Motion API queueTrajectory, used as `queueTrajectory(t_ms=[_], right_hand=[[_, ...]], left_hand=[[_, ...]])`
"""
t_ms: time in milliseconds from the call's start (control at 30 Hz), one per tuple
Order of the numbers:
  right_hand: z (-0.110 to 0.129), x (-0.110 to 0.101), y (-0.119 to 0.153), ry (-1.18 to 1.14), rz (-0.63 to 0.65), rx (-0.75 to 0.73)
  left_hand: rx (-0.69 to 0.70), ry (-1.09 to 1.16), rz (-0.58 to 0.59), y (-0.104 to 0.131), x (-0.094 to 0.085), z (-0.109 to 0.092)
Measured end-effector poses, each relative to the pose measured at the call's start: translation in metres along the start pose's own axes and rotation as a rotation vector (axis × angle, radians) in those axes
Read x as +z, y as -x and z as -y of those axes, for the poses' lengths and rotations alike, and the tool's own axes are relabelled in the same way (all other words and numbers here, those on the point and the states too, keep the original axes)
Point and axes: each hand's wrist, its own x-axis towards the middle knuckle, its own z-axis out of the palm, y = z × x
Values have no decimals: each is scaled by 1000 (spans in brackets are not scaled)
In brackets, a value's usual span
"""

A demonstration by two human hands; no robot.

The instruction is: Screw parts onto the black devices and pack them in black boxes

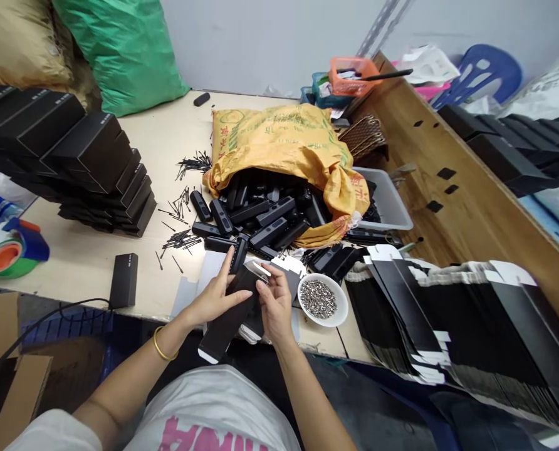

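Note:
A slim black carton point(227, 322) slants between my hands over the table's front edge, its white-lined end flap point(257, 270) open at the top. My right hand point(276, 304) grips the carton near that flap, fingers bent around it. Across the carton lies the thumb of my left hand point(216, 295); its index finger stretches forward beside a black handheld device point(238, 254), and its other fingers are mostly hidden. Just beyond, more black devices point(270, 232) spill from a yellow woven sack point(284, 134). Right of my hands stands a white bowl point(339, 316) of small metal pieces.
Flat folded cartons point(472, 313) lie in stacks at the right. Finished-looking black boxes point(96, 147) are piled at the left, with one single box point(124, 280) near the edge. Thin black sticks point(180, 241) are scattered beside the sack. A wooden board point(430, 169) borders the right side.

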Motion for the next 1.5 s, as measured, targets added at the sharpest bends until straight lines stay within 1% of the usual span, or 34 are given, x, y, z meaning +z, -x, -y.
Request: queueTrajectory(t_ms=[133, 333, 500, 667, 800, 867, 933, 967, 1000, 1033, 1100, 1133, 1167, 1200, 1233, 1267, 1300, 1333, 1367, 1400, 1433, 1467, 1500], right_hand=[[8, -1, -2, 36, 41, -22], [13, 2, -6, 73, -78, -19], [16, 1, -9, 124, -112, -15], [16, -2, -5, 153, -33, -74], [13, 2, 4, 212, 30, -110], [13, 2, 6, 242, 71, -101], [13, 0, 4, 281, 108, -73], [13, -1, 1, 291, 94, -58], [13, -1, -1, 283, 49, -41], [12, -1, -4, 252, -19, -21], [10, 3, -9, 156, -156, 25], [8, 8, -11, 126, -173, 58], [8, 12, -12, 120, -136, 96], [8, 17, -14, 135, -61, 131], [8, 20, -16, 168, 28, 154], [9, 23, -20, 218, 99, 154], [11, 24, -24, 292, 128, 126], [11, 24, -30, 389, 103, 71], [10, 24, -37, 507, 43, 9], [7, 25, -43, 635, -22, -41], [1, 25, -50, 753, -70, -71], [-5, 27, -55, 840, -85, -82], [-13, 28, -60, 884, -70, -82]], left_hand=[[22, -47, 7, 2, 0, -5], [45, -141, 51, 6, 2, -10], [53, -119, 56, 8, 3, -12], [61, -68, 57, 9, 3, -10], [37, -34, 31, 8, 2, 0], [14, -2, 19, 10, -1, 4], [-6, 63, 43, 13, -9, 7], [0, 94, 69, 16, -13, 7], [35, 102, 95, 19, -17, 7], [97, 64, 118, 23, -20, 7], [273, -162, 151, 30, -20, 7], [370, -315, 161, 32, -19, 8], [461, -456, 166, 34, -17, 8], [540, -553, 163, 35, -16, 9], [600, -592, 133, 36, -16, 8], [640, -581, 55, 36, -18, 7], [642, -544, -79, 35, -22, 6], [597, -500, -256, 33, -28, 4], [506, -465, -447, 30, -35, 2], [395, -448, -611, 26, -42, -1], [284, -454, -711, 21, -47, -2], [194, -476, -744, 16, -51, -4], [134, -507, -731, 10, -53, -4]])
